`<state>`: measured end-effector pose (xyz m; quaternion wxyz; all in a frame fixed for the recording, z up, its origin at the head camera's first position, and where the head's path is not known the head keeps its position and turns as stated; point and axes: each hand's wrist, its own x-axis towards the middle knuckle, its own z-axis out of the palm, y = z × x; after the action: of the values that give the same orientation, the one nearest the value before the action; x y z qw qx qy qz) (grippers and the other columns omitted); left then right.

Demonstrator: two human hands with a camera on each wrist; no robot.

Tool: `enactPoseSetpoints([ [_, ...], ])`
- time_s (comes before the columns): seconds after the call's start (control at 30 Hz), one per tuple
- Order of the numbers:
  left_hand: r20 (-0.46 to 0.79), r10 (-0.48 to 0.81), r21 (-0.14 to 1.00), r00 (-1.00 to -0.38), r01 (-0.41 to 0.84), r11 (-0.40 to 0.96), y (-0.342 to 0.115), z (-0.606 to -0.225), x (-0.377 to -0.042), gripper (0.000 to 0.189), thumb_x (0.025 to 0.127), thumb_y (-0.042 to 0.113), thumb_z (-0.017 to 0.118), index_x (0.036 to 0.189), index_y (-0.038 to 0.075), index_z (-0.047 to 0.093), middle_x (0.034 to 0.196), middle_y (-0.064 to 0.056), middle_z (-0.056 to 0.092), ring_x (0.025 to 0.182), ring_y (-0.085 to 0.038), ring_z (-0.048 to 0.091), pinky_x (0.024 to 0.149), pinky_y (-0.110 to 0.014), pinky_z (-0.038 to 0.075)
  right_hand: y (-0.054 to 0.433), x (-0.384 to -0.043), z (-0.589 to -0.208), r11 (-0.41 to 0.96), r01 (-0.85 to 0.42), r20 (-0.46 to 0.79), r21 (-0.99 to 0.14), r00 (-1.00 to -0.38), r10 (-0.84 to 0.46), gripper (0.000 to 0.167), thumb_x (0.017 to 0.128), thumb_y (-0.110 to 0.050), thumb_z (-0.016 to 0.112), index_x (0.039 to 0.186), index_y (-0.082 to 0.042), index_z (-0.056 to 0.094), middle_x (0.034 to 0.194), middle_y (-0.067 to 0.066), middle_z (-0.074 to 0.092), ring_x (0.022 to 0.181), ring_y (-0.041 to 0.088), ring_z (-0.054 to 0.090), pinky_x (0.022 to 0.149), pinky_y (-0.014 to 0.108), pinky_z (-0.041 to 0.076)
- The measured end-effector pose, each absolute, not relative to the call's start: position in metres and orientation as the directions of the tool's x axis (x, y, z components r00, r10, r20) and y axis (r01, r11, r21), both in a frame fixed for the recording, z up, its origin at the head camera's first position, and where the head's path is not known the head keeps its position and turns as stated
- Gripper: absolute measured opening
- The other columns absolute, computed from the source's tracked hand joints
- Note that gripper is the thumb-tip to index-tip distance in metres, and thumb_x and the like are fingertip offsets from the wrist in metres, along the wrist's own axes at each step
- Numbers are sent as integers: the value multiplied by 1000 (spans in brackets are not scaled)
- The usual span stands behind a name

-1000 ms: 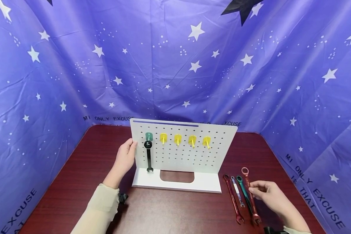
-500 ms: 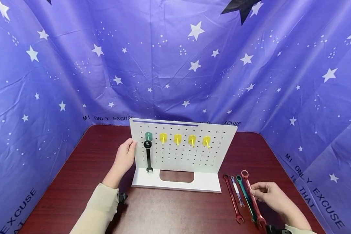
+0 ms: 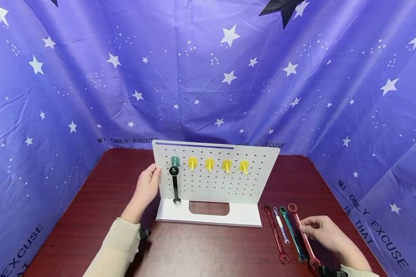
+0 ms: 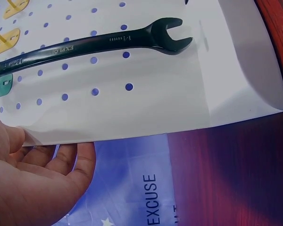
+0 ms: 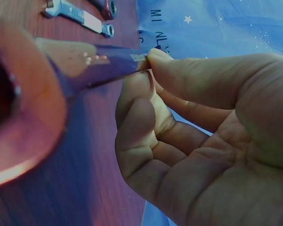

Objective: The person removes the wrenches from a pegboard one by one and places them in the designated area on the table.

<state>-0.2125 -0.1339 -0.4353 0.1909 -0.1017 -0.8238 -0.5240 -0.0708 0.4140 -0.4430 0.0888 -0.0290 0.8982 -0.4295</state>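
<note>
My left hand (image 3: 148,184) grips the left edge of a white pegboard stand (image 3: 208,188), fingers behind it in the left wrist view. A black combination wrench (image 3: 175,187) hangs from the board's green hook (image 3: 175,161), open end down. At the right, my right hand (image 3: 324,232) pinches a light red combination wrench (image 3: 306,241) between thumb and fingers, ring end away from me. Just left of it lie a green wrench (image 3: 292,232), a small silver wrench (image 3: 280,225) and a dark red wrench (image 3: 276,236). In the right wrist view, the held wrench's near end (image 5: 33,127) looms large and blurred.
Several yellow hooks (image 3: 209,164) with nothing on them run in a row along the board. The stand's white base (image 3: 208,219) has a cut-out. A dark red-brown table (image 3: 201,250) lies underneath, with blue star-print cloth (image 3: 194,77) around it.
The light red wrench has moved slightly right and toward me with my right hand, so more of the green wrench shows. My left hand keeps its grip on the board.
</note>
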Motion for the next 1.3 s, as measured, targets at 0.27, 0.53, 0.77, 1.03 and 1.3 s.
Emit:
enactPoseSetpoints([
  [0.27, 418, -33, 827, -908, 365, 427, -134, -436, -212, 19, 108, 10, 50, 101, 0, 64, 70, -10, 55, 69, -25, 51, 61, -38, 46, 419, -72, -444, 632, 55, -169, -773, -978, -121, 19, 96, -2, 67, 103, 16, 68, 87, 15, 70, 73, 16, 66, 63, 33, 56],
  [0.53, 424, -36, 825, -905, 370, 426, -134, -436, -212, 19, 108, 10, 50, 101, -1, 64, 74, -11, 59, 71, -26, 52, 63, -40, 48, 419, -75, -447, 660, 55, -164, -749, -981, -105, 16, 95, -1, 68, 100, 14, 69, 86, 14, 70, 72, 18, 66, 63, 33, 55],
  [0.77, 420, -36, 825, -907, 365, 430, -135, -437, -212, 19, 108, 10, 49, 99, 0, 63, 65, -7, 47, 66, -24, 47, 59, -37, 44, 419, -76, -447, 681, 75, -182, -729, -979, -88, 13, 95, -1, 68, 98, 12, 69, 84, 11, 69, 71, 21, 65, 63, 34, 55],
  [1.03, 410, -41, 833, -911, 356, 423, -134, -437, -212, 19, 108, 10, 50, 101, 0, 64, 79, -16, 62, 72, -26, 53, 63, -38, 48, 421, -80, -452, 676, 109, -220, -729, -972, -81, 14, 95, -1, 67, 99, 13, 69, 85, 10, 70, 74, 21, 65, 64, 34, 55],
  [1.3, 415, -37, 828, -909, 360, 429, -134, -437, -213, 19, 108, 10, 50, 100, 0, 63, 76, -15, 60, 70, -24, 52, 62, -37, 47, 423, -83, -456, 685, 101, -219, -721, -972, -88, 13, 95, 0, 67, 98, 12, 70, 84, 10, 69, 74, 23, 64, 62, 35, 54],
])
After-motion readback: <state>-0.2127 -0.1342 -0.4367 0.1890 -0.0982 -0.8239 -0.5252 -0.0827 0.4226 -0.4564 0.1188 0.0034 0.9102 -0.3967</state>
